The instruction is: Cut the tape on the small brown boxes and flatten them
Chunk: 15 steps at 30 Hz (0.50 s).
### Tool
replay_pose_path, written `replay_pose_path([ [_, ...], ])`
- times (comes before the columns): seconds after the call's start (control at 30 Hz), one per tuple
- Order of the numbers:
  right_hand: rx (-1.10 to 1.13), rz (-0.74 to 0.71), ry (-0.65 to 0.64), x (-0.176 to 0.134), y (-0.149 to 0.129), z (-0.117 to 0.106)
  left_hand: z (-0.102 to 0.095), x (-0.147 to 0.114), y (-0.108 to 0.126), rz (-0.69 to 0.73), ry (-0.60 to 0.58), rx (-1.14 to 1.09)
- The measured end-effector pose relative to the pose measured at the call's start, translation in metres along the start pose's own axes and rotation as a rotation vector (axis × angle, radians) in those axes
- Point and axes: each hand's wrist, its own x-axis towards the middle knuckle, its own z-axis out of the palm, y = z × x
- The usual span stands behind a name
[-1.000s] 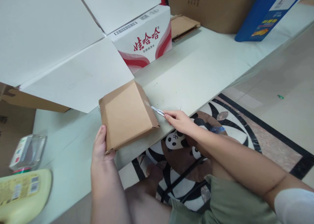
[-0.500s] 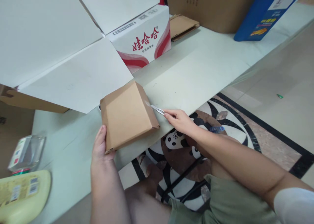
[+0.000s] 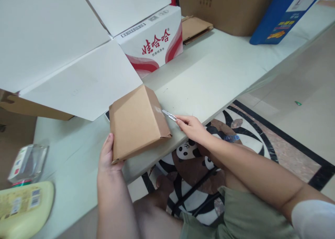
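A small brown cardboard box [image 3: 136, 122] is held tilted over the pale table [image 3: 206, 69]. My left hand [image 3: 108, 155] grips its near left corner, thumb on the upper face and the other fingers hidden beneath. In my right hand [image 3: 192, 127] is a utility knife [image 3: 169, 115] with a silver body, its blade pointing left. The blade tip is close to a strip of clear tape [image 3: 157, 110] on the box's right side; whether it touches the box I cannot tell.
Behind stands a white and red carton [image 3: 157, 40], with large white flaps [image 3: 86, 75] to its left. A flattened cardboard piece [image 3: 196, 26], a big brown carton [image 3: 225, 8] and a blue container [image 3: 285, 17] are farther back. A yellow bottle [image 3: 26, 207] and clear plastic container [image 3: 28, 164] lie left.
The box has shifted slightly right and tipped a little, showing its taped side from a somewhat different angle. My right hand with the knife has moved slightly right.
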Motion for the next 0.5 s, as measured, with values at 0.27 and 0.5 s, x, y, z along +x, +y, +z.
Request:
replay_pose_path([
  [0.27, 0.008, -0.072, -0.024, 0.001, 0.002, -0.001, -0.008, 0.008, -0.004, 0.043, -0.05, 0.004],
  [0.5, 0.049, -0.103, -0.099, 0.002, -0.002, -0.006, -0.02, 0.021, -0.007, 0.144, -0.106, 0.004],
])
